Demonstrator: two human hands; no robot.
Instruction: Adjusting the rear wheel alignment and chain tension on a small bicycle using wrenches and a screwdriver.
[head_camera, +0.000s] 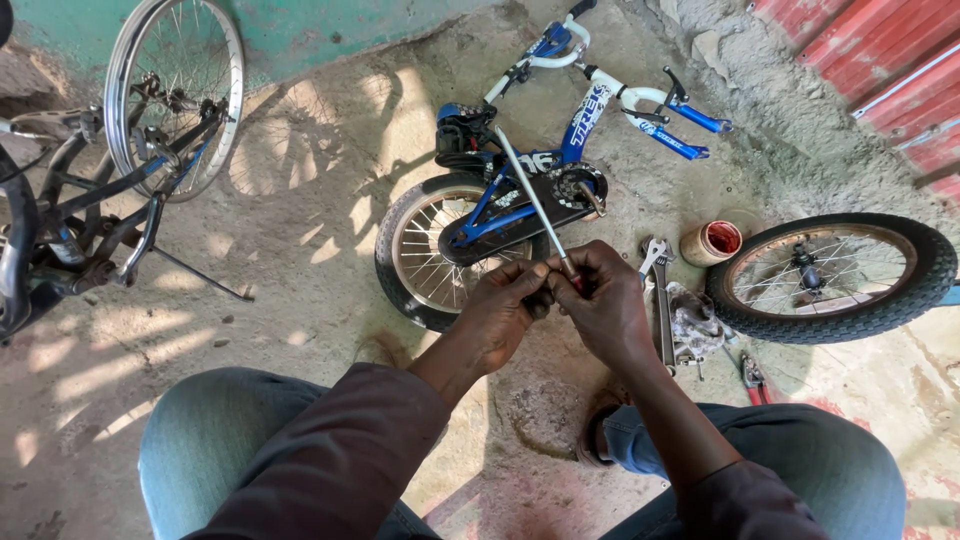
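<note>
Both my hands meet in the middle of the view around a long thin metal rod, which looks like a screwdriver shaft pointing up and away. My right hand grips its lower end, where a bit of red handle shows. My left hand pinches something small at the same spot; what it holds is hidden by the fingers. Beyond the hands a small blue and white children's bicycle lies on its side on the concrete, with only its rear wheel fitted.
A loose bicycle wheel lies at right. Between it and my hands are a spanner, a rag, pliers and a small open tin. A larger dark bicycle stands at left. My knees fill the foreground.
</note>
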